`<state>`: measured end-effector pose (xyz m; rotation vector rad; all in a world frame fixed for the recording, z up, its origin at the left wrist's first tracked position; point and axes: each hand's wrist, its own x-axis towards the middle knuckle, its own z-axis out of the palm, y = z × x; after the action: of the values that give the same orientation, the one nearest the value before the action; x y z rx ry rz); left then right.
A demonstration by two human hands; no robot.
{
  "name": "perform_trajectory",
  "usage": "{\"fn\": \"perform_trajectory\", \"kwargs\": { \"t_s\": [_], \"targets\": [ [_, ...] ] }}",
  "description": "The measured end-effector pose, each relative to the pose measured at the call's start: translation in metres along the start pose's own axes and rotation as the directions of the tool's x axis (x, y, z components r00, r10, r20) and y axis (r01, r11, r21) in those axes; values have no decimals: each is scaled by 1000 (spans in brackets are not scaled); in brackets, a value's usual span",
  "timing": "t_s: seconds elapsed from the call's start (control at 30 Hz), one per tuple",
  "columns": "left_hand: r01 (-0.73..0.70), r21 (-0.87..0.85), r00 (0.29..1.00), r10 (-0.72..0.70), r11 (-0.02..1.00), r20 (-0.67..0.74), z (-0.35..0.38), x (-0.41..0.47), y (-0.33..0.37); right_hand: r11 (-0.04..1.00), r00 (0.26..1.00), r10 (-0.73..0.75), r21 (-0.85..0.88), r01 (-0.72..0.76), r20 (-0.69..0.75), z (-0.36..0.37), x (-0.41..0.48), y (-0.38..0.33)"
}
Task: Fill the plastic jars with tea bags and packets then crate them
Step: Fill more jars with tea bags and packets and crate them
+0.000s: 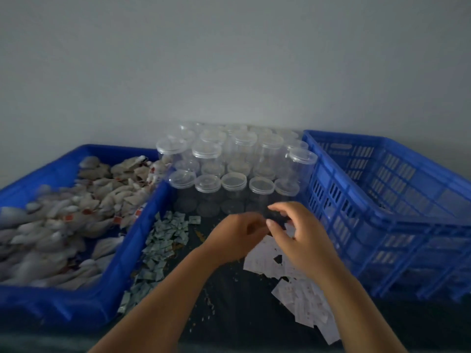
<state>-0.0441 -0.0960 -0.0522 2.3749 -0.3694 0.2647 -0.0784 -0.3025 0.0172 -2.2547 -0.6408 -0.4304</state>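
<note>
Several clear plastic jars [234,184] with lids stand stacked at the back centre. A blue tray [132,240] on the left holds a heap of tea bags [76,215]. Small greenish packets [163,240] lie beside the tray, and white packets [303,296] are spread on the dark table in front of me. My two hands meet just in front of the front row of jars. My left hand [237,235] has curled, blurred fingers. My right hand [298,238] curls its fingers and thumb around what looks like a white packet.
A tall blue slatted crate [397,225] stands on the right, close to my right hand. A plain grey wall rises behind the jars. Loose tea crumbs are scattered over the dark table [229,301] between the packet piles.
</note>
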Motion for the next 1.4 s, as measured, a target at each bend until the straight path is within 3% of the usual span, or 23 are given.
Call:
{"fn": "perform_trajectory", "kwargs": {
  "t_s": [0.1,0.2,0.33,0.53,0.7,0.83,0.9,0.97,1.07,1.13,1.27,1.4],
  "targets": [
    [251,47,963,-245,967,-108,2,-34,-58,951,953,255,136,-278,163,34,13,8],
    [413,-50,884,-413,909,-220,11,-60,-106,933,918,304,117,-341,256,64,41,4],
    [362,-327,813,-467,873,-348,13,-56,-118,929,903,306,113,-352,302,98,95,-4],
    [310,-304,854,-405,901,-328,16,-61,-118,891,907,371,201,-408,199,147,175,-22],
    [315,-278,856,-398,907,-328,17,-63,-117,905,888,419,-12,-424,191,173,202,-22],
    [320,-253,857,-393,913,-334,18,-64,-115,925,919,377,-105,-366,117,176,210,-18],
    [316,-249,860,-388,915,-332,17,-65,-116,945,945,328,3,-328,20,172,204,-16],
    [317,-259,859,-392,912,-329,18,-65,-118,931,950,301,241,-274,-82,168,187,-16],
    [309,-289,850,-399,906,-343,19,-63,-119,798,946,310,567,-205,-94,164,137,-16],
    [283,-323,849,-393,903,-354,19,-63,-120,687,935,348,697,-205,-68,164,87,-12],
    [259,-420,855,-408,870,-319,15,-61,-122,554,889,458,778,-296,12,172,-29,-1],
    [289,-421,867,-422,860,-266,10,-62,-113,576,925,369,758,-306,93,172,-66,14]
  ]
}}
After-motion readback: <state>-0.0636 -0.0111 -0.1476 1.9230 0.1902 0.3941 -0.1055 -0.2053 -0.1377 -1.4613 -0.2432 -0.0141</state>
